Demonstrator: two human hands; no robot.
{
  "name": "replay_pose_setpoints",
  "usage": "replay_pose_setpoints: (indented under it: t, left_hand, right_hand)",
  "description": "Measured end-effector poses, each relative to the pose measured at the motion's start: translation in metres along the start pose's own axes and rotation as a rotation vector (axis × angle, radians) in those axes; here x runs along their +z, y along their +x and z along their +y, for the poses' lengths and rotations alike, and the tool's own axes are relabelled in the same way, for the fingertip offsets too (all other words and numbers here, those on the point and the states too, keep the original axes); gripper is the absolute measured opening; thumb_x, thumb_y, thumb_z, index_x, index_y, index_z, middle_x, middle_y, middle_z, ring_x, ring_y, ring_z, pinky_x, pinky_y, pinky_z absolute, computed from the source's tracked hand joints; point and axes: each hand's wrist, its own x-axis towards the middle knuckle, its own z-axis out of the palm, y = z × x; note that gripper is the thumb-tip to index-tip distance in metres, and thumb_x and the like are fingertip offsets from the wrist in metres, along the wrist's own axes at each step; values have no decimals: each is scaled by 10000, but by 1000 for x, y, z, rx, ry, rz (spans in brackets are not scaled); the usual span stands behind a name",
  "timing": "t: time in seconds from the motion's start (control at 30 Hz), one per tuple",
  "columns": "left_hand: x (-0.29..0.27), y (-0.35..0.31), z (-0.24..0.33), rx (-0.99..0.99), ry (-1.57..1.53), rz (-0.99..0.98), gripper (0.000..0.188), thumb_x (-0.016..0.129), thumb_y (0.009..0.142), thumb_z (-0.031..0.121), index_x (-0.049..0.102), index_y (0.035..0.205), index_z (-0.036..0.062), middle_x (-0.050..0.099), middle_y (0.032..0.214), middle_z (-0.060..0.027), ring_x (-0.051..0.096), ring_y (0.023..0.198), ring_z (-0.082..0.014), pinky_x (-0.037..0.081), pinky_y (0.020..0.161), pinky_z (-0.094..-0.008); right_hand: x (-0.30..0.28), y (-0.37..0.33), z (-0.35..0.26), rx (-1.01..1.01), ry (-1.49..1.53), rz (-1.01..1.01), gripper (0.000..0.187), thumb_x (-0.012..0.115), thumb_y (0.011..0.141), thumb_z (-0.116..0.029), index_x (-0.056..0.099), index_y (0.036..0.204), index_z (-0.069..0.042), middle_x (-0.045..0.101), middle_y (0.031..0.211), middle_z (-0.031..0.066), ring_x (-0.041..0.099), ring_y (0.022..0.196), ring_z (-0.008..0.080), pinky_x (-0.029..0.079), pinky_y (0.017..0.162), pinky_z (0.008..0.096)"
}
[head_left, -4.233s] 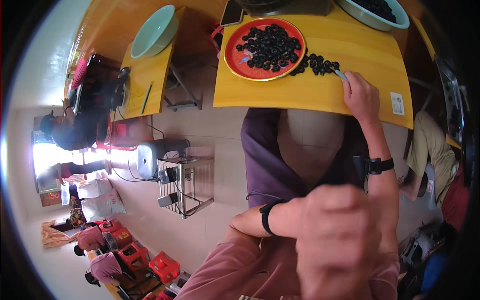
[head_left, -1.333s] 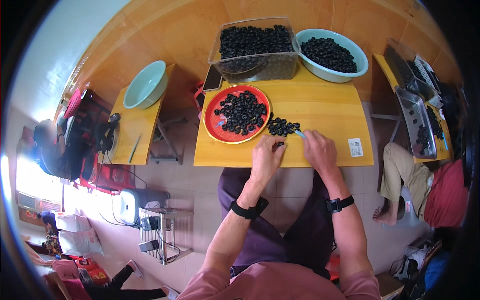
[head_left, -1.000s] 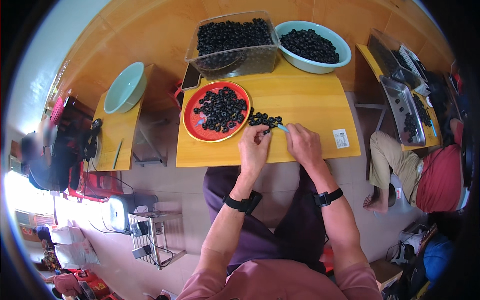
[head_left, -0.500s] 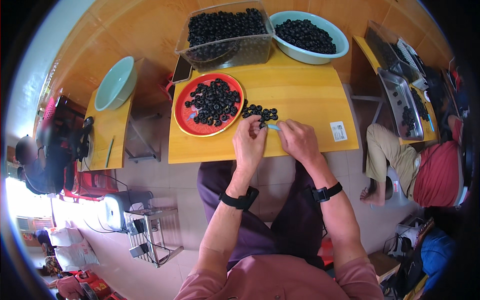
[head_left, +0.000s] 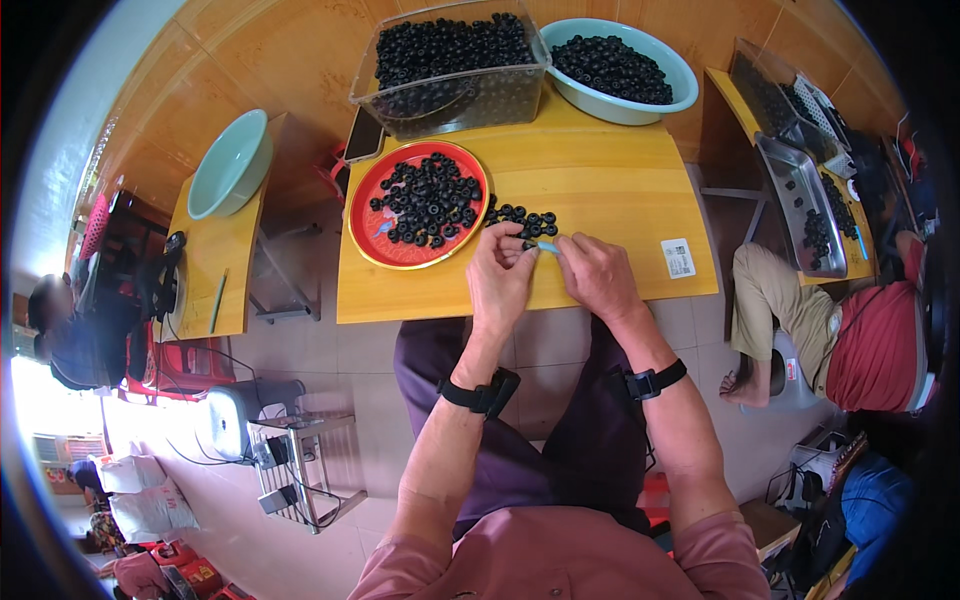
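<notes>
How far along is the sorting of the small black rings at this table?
Done: a red plate already holds many black rings. In hand: both the left hand and right hand pinch a small light-blue piece beside a loose pile. Left: a full clear bin and teal basin.

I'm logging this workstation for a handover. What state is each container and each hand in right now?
Clear plastic bin: nearly full of small black rings.
Pale green round basin: holds black rings.
Red round plate: covered with black rings.
Empty teal bowl: empty, on the side table.
Loose black rings: small pile on the yellow wooden table.
Left hand: pinching at a small light-blue piece.
Right hand: fingertips at the same piece.
</notes>
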Motion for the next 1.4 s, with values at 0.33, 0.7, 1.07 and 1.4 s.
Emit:
replay_pose_setpoints:
  t: [0.33,0.7,1.07,1.4]
  left_hand:
    - [-6,-4,0,-49,-174,-50,357,759,906,-25,645,1243,0,635,972,-11,622,833,-73,528,752,-228]
    - [-13,-8,6,95,118,-44,169,766,895,-21,756,1060,16,589,911,-42,603,789,-106,514,730,-253]
    - [-22,-7,2,-11,-54,-6,243,771,900,-25,700,1132,-4,639,969,-16,605,835,-59,518,776,-214]
    - [2,-2,-4,144,-110,97,243,734,881,-59,704,1117,-11,656,986,-29,640,825,-88,544,761,-222]
  right_hand:
    - [0,2,2,70,-60,-39,49,643,937,-98,641,942,-50,648,766,105,706,707,300,566,590,426]
    - [5,1,2,79,-61,16,75,649,931,-113,613,892,-61,639,751,106,697,696,313,559,585,443]
    - [3,3,3,115,-54,25,82,645,927,-118,608,875,-67,645,752,104,703,695,315,567,581,443]
    - [6,1,1,139,-26,-2,79,686,909,-113,628,923,-60,644,779,124,692,729,338,556,611,457]
